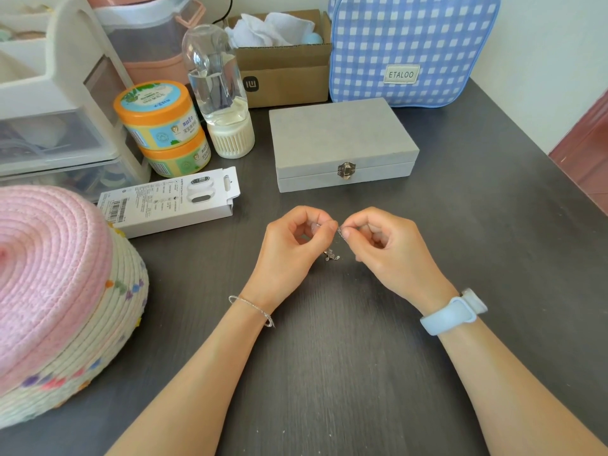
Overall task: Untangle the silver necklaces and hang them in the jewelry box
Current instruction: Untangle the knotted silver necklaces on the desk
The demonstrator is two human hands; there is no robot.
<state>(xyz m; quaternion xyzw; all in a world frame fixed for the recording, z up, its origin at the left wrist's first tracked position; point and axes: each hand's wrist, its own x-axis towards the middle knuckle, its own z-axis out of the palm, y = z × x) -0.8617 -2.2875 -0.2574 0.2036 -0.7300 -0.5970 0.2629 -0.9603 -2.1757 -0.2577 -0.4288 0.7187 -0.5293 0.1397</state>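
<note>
Just in front of the grey jewelry box (342, 143), head view: both hands raised a little off the desk (329, 357), fingertips nearly meeting. Left hand (292, 245) pinches one bit of the silver necklaces (332, 253) between thumb and forefinger; right hand (391, 248) pinches another bit right beside it. A small tangled clump hangs below the pinch points, between the hands, close above the desk top. Whether it touches the surface cannot be told. Chain is too fine to count strands or see the knot.

Judgement: holding the tangle up lets its weight pull the loops open, and the close twin pinch gives control for teasing one strand out. Box lid is down with its metal clasp (346, 170) facing the person, so hanging is not yet begun; untangling comes first.

Surface: dark grey wood-grain desk, matte. Left of the box: white product carton (171, 202) lying flat, two stacked orange-lidded jars (161, 126), a clear bottle on a white base (220, 93). Far left of it, a pink coiled basket lid (49, 264) and white drawer unit (56, 103). Behind the box: cardboard box (283, 74), blue gingham bag (411, 47). Pale wall beyond.
</note>
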